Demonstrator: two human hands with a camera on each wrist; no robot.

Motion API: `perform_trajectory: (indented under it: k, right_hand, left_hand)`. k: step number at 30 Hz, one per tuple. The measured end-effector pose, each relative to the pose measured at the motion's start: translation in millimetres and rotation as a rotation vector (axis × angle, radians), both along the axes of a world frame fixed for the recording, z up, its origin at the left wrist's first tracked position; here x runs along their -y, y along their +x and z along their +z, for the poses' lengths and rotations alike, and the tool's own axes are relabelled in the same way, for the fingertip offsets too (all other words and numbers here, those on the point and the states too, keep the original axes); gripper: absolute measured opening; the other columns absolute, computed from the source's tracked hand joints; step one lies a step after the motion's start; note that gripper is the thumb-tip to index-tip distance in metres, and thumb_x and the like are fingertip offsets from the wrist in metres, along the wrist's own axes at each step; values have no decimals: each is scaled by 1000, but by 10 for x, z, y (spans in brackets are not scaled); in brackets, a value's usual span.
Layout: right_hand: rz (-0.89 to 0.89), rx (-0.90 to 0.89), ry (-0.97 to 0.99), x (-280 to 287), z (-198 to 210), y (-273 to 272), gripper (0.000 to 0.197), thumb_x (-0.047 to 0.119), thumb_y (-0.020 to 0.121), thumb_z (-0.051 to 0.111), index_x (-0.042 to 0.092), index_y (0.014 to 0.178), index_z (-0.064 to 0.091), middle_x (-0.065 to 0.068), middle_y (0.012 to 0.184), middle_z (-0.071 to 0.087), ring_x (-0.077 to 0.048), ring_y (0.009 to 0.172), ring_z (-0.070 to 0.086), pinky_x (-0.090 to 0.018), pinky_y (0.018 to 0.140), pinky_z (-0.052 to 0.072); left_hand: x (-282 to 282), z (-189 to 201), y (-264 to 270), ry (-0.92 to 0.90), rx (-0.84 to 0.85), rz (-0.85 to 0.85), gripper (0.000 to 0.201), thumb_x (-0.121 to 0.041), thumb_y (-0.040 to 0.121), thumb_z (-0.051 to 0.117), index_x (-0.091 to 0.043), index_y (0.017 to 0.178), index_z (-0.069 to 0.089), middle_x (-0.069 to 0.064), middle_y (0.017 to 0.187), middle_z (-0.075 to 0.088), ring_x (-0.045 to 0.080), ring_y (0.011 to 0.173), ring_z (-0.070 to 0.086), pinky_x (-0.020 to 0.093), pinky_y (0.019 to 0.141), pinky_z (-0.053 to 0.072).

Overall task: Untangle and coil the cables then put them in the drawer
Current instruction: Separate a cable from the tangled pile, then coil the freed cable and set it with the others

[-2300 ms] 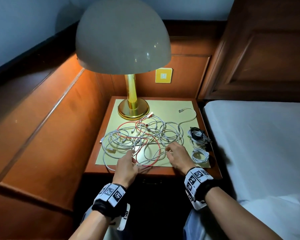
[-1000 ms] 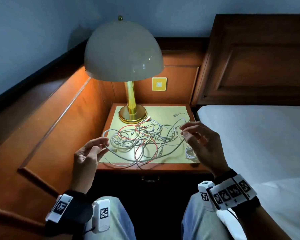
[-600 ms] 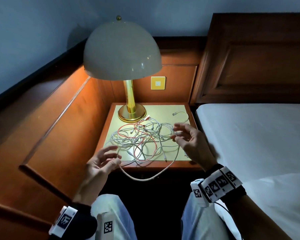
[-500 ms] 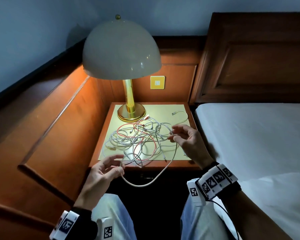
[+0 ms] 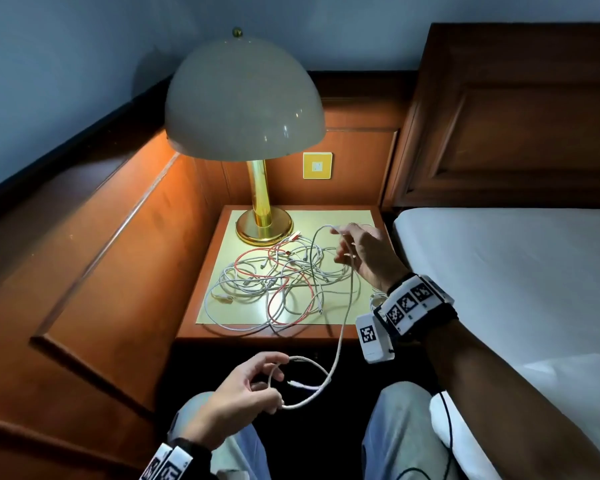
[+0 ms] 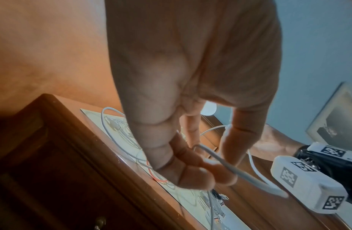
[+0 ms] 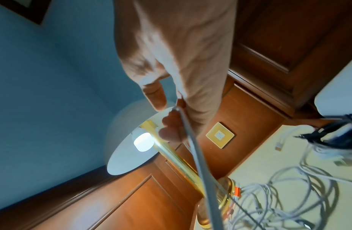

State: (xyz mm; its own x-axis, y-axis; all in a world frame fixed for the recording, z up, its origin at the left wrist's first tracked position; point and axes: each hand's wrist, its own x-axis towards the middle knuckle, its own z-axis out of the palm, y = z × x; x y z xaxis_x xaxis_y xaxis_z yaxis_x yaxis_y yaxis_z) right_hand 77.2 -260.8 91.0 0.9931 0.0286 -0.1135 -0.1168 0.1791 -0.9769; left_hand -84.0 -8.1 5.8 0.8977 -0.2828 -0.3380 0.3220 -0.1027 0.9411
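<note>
While both hands pinch one white cable [image 5: 343, 327]: lamp [image 5: 245, 105] beside tangle [image 5: 281, 278] on nightstand [image 5: 194, 327].

Pale blue walls [image 5: 66, 57]. Orange-brown wood panelling [image 5: 94, 271] left. Lit dome-shaded brass lamp [image 5: 245, 98] far on wooden bedside surface [image 5: 187, 327]. Dark wooden headboard [image 5: 516, 116], white-sheeted bed [image 5: 516, 289] right.

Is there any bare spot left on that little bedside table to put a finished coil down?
Some. The yellow mat is bare along its back strip, between the lamp base and the right hand, and in its left margin. The middle and front are crowded with the cable tangle.
</note>
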Motion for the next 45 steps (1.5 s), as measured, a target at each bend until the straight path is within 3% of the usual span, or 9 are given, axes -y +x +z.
perform_trajectory:
  k: [10,15,18,21,26,31,37,40,45]
  right_hand:
    - [113,-253,-64,-15,-635,-44,26,26,104,53,2,104,64,-3,70,56,-16,58,52,-28,55,48]
    - [77,-173,-4,-18,-705,20,26,16,102,57,-6,114,66,-6,73,60,-16,62,53,-24,53,48]
    - [86,-126,56,-7,-710,45,26,13,102,56,-5,117,65,-8,76,61,-15,64,54,-26,56,48]
    - [103,-107,104,-4,-738,-7,26,12,102,55,-6,118,64,-9,77,62,-16,65,54,-28,57,47]
    - [121,-107,178,-40,-830,-210,26,10,101,55,-9,115,65,-12,78,62,-18,65,55,-30,60,46]
    - [113,-138,197,-40,-960,-375,19,6,98,57,-5,99,72,-16,77,61,-21,66,53,-29,60,43]
    - [165,-194,122,-3,-1109,-475,13,8,90,63,-1,93,72,-16,76,66,-22,65,58,-28,65,52]
    - [141,-194,47,2,-1192,-486,16,-3,96,56,-5,99,71,-17,83,71,-25,76,65,-31,75,53]
    - [63,-146,-127,-7,-1220,-433,14,15,97,64,9,106,72,-11,101,73,-20,93,67,-30,86,53]
  left_hand:
    - [79,-236,159,215,130,-78,16,-13,90,67,-24,95,78,1,73,70,11,62,61,26,64,50]
    - [139,-424,245,709,109,-395,39,-37,87,65,-32,126,63,-10,93,76,-1,85,68,15,83,51]
    - [226,-433,454,840,114,-414,39,-47,87,64,-27,120,68,-3,107,75,8,97,68,19,87,50]
    - [389,-429,764,484,55,-160,25,-40,95,61,-18,97,72,-3,85,73,10,73,68,28,73,52]
    - [654,-142,1330,-61,-215,264,41,-40,103,51,-2,107,67,8,88,70,17,68,63,28,61,49]
    - [779,47,1657,-137,-251,331,48,-49,103,48,-7,109,70,2,91,74,14,77,68,28,70,53]
    - [770,85,1790,-267,-181,296,32,-23,100,61,1,120,68,4,94,72,11,79,64,24,69,51]
    - [751,168,1714,-294,-115,243,29,-20,96,65,-1,117,69,3,88,69,12,78,62,23,66,49]
    - [705,266,1509,-243,10,135,30,-26,89,69,-4,108,73,7,90,68,14,75,60,25,67,45]
